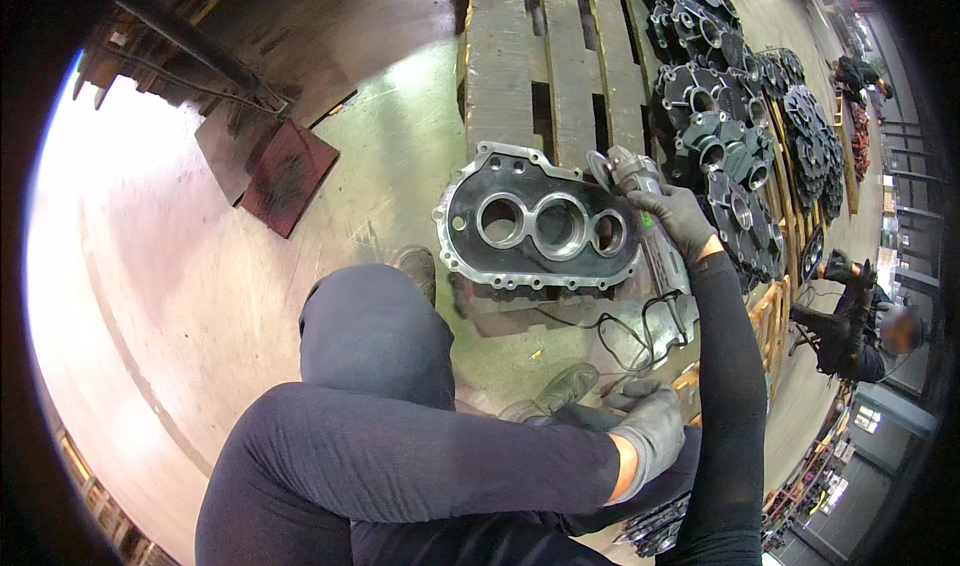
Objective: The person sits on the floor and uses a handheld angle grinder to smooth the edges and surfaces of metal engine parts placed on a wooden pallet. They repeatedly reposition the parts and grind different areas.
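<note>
While the gloved right hand (680,218) grips one angle grinder (640,201) at the edge of one three-bore cast housing (535,228) lying on the pallet (545,56), the gloved left hand (650,421) rests curled, holding nothing visible.

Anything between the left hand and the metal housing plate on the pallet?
Head view: a grey shoe and loops of black cable lie on the floor between the left hand and the housing plate; the right hand grips an angle grinder.
</note>
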